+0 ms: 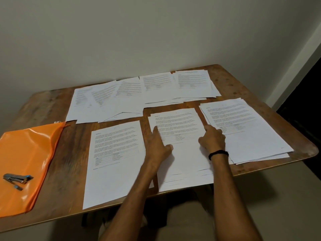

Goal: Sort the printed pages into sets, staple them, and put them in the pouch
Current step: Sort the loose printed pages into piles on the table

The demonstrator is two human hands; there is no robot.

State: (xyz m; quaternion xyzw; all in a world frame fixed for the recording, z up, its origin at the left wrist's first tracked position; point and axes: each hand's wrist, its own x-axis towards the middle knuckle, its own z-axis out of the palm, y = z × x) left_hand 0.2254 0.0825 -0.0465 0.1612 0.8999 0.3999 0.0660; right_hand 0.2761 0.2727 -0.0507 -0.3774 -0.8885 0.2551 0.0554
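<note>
Two forearms reach up from the bottom of the frame to the centre stack of printed pages (180, 153) on the wooden surface (69, 153). The left hand (159, 145) lies flat along the stack's left edge, forefinger straight and thumb spread. The right hand (212, 139), knuckles up, bends its fingers over the right edge; whether it pinches sheets cannot be told. At lower left, the stapler (16, 179) rests on the orange pouch (26, 150).

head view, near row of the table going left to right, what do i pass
orange pouch → left page stack → middle page stack → right page stack. Left out as overlapping: stapler on the pouch, left hand and right hand at the middle stack.
</note>
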